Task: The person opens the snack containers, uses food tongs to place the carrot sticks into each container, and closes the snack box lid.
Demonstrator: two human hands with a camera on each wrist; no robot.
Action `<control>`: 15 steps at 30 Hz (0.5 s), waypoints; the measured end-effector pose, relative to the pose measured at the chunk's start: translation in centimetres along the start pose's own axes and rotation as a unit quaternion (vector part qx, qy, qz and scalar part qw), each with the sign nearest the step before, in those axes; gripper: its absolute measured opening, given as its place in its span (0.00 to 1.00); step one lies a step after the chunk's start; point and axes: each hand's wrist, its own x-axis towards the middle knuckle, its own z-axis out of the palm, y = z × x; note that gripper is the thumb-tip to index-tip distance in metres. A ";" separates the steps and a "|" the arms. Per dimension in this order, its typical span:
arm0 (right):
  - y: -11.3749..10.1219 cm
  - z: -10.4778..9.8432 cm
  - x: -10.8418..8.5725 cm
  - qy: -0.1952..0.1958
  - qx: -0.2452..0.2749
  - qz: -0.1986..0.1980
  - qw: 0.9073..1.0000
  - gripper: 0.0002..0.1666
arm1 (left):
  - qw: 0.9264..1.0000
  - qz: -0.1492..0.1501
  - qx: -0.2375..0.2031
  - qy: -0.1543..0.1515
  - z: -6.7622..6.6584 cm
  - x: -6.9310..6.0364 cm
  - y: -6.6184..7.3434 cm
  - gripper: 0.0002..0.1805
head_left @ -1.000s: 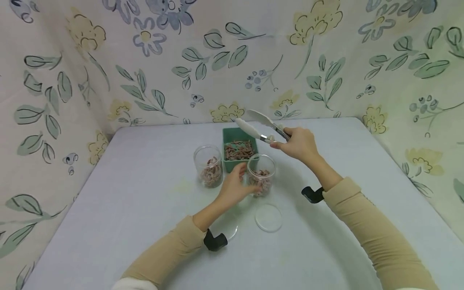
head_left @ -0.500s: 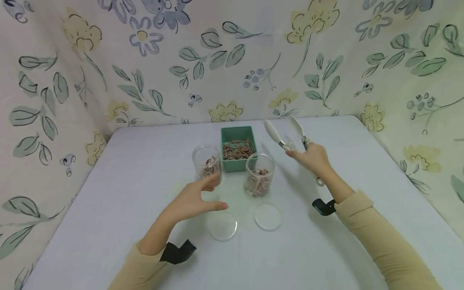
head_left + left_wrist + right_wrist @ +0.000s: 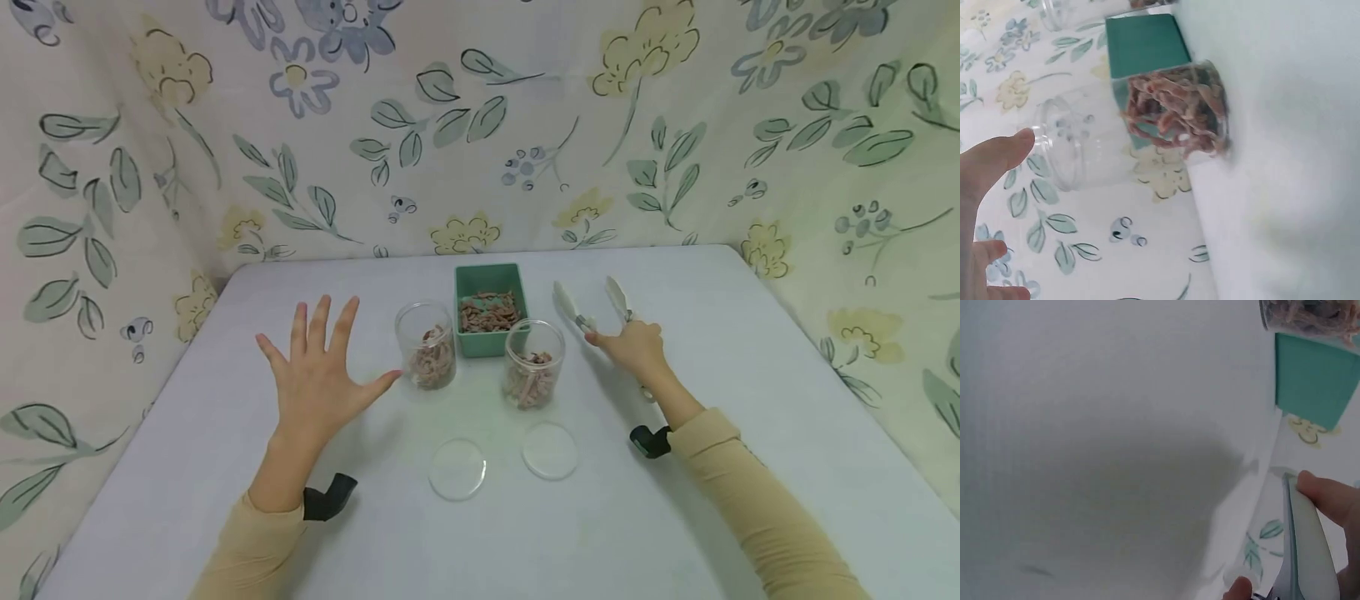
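My left hand [image 3: 315, 392] is raised with fingers spread, left of a clear jar [image 3: 429, 354] partly filled with brownish-pink shredded strips. In the left wrist view the thumb [image 3: 1007, 150] points toward that jar [image 3: 1179, 112] without holding it. My right hand [image 3: 637, 350] grips a pair of tongs [image 3: 573, 304] with pale tips spread apart, low on the right side of the table. Nothing sits between the tips. A second clear jar [image 3: 534, 367] with similar strips stands left of the tongs. Behind the jars is a green rectangular box [image 3: 487, 344] with more strips inside.
Two clear round lids lie flat in front of the jars, a left lid [image 3: 457, 469] and a right lid [image 3: 551, 451]. Everything stands on a white-covered table [image 3: 480, 550]. Floral cloth [image 3: 420, 183] hangs behind the table and along its sides.
My left hand has left the right jar, swung left past the other jar and spread its fingers. My right hand has carried the tongs from above the box rightward and down.
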 end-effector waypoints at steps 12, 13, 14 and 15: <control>-0.8 1.4 0.0 -0.008 -0.095 -0.018 0.995 0.50 | 0.973 -0.045 0.047 -0.223 2.6 0.2 -2.5 0.56; -0.8 1.4 0.0 -0.011 -0.095 -0.014 0.995 0.51 | 0.971 -0.049 0.036 -0.231 2.7 0.2 -2.4 0.57; -0.8 1.3 -0.1 -0.015 -0.091 -0.010 0.996 0.51 | 0.971 -0.050 0.023 -0.234 2.7 0.2 -2.3 0.57; -0.7 1.2 -0.1 -0.019 -0.093 -0.010 0.995 0.52 | 0.970 -0.051 0.012 -0.238 2.8 0.2 -2.2 0.57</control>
